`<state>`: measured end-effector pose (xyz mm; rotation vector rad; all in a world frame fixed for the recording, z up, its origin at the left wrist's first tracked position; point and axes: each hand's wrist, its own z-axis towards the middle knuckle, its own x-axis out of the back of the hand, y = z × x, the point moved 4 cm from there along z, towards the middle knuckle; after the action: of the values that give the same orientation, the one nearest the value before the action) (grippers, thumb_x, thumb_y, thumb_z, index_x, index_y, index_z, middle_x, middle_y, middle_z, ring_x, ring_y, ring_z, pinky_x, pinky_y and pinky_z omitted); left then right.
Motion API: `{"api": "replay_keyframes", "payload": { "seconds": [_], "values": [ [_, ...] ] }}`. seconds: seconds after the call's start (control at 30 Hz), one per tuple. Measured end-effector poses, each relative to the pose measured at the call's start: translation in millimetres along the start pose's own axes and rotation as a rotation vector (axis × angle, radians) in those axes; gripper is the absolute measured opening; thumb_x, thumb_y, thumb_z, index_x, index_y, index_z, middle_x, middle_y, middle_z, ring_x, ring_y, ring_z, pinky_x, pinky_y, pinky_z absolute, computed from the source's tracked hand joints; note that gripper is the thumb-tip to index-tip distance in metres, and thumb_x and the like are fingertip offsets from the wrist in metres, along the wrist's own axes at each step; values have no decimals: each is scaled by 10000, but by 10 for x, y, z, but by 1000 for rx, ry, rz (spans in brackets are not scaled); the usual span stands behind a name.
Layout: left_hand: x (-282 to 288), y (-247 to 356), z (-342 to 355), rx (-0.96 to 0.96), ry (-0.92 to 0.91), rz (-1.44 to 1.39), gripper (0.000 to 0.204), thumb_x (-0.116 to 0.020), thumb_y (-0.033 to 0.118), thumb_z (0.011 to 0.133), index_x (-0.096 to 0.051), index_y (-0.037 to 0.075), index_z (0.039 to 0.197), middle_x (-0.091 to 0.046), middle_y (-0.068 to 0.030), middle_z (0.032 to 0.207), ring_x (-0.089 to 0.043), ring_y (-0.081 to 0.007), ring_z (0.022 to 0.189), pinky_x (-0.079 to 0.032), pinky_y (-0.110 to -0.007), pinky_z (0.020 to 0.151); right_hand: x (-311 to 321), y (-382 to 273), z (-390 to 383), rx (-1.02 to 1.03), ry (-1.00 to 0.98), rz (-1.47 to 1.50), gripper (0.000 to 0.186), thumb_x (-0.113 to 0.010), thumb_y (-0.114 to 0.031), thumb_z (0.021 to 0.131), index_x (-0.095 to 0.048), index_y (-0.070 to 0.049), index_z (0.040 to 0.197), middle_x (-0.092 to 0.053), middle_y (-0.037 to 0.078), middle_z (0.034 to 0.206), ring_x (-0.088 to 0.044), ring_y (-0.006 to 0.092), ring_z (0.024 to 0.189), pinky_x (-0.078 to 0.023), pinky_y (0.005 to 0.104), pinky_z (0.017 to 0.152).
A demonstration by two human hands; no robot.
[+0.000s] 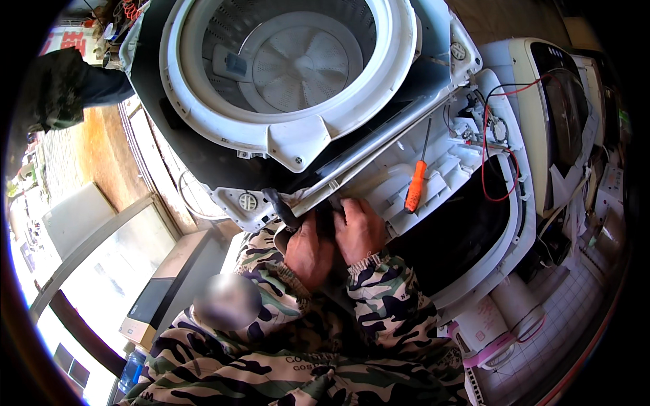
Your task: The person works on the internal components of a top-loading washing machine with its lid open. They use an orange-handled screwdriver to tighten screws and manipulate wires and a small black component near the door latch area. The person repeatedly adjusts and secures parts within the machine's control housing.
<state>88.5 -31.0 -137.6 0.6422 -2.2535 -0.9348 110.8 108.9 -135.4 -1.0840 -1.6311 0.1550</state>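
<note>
Both hands worked close together at the front edge of an opened top-loading washing machine [223, 145]. The left hand [308, 250] and the right hand [361, 230] lay side by side, knuckles up, their fingers curled down over a dark part [325, 220] tucked under the raised top panel [447, 169]; how tight either grip was, or exactly what it closed on, could not be told, since the fingertips were hidden. The dark part sat just below a long pale metal rail [379, 145] whose long axis ran from the lower left, near the hands, up toward the upper right. The top panel, white moulded plastic with ribs and pockets, was tilted back beside the rail. On it rested a screwdriver [416, 183] with an orange handle, just beside the right hand; its thin steel shaft pointed up and slightly right, the handle end toward the person. Red and black wires [497, 145] looped over the panel's far end. Above, the round white tub ring [284, 118] framed a perforated steel drum with a ridged pale pulsator at its base. Both sleeves were camouflage cloth with elastic cuffs. A second washing machine [542, 115], cream with a dark lid, stood to the right.
</note>
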Motion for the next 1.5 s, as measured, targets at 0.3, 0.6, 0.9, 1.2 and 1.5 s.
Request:
{"api": "replay_keyframes", "payload": {
  "seconds": [0.3,0.6,0.9,1.2,1.5],
  "values": [
    [-14,-79,96,-137,-127,-153,729,-382,-119,816,-266,-62,1533,-530,-246,1399,-580,-337,1252,-559,-420,964,88,255,187,-218,-279,523,112,-627,3,827,-625,-13,937,-613,187,875,-620,420,815,-494,499,706],
    [-14,4,96,-89,-186,-266,743,-382,-121,831,-212,-55,1551,-504,-228,1432,-582,-320,1248,-564,-419,969,205,139,243,249,-137,-75,108,-704,-42,795,-630,-43,874,-595,166,851,-634,410,822,-506,511,698],
    [-20,79,63,-86,-159,-102,736,-430,-63,851,-193,-73,1547,-601,-215,1323,-674,-319,1098,-559,-387,917,233,207,418,347,-166,-122,60,-658,-123,819,-649,-82,776,-662,135,793,-677,367,779,-546,493,683],
    [42,-37,120,-44,-92,46,820,-581,114,835,-189,-70,1531,-659,-356,1007,-630,-531,954,-523,-538,826,292,31,17,447,17,-124,146,-677,-55,808,-633,-35,946,-589,107,826,-632,321,796,-525,433,682],
    [32,-16,118,-260,-65,47,793,-630,167,839,-265,-99,1490,-666,-358,960,-663,-526,886,-547,-533,779,647,-107,-648,391,108,91,279,-781,-26,767,-699,-10,1033,-638,100,849,-644,288,753,-537,395,667]
  ]
}}
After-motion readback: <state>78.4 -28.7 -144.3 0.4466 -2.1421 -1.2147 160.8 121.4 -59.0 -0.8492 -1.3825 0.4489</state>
